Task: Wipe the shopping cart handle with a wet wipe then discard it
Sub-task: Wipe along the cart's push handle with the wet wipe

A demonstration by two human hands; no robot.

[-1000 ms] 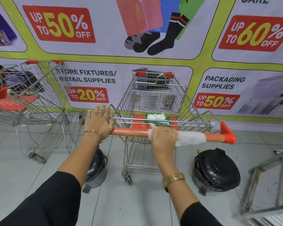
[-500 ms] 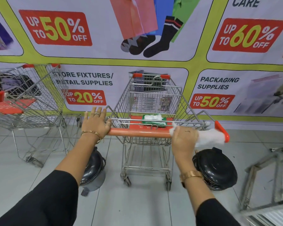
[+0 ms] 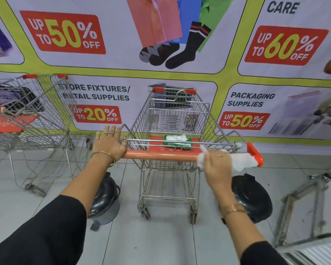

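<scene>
The right hand point(image 3: 217, 165) grips the wet wipe point(image 3: 241, 162) around the cart handle point(image 3: 161, 156), whose far end the flat, open left hand point(image 3: 109, 145) presses.

Wipes pack point(image 3: 177, 140) in cart seat, behind handle point(image 3: 159, 155); bins point(image 3: 103, 199) on floor either side.

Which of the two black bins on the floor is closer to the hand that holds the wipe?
The black bin on the right, just below the right hand holding the wet wipe; the other bin sits under the left arm.
</scene>
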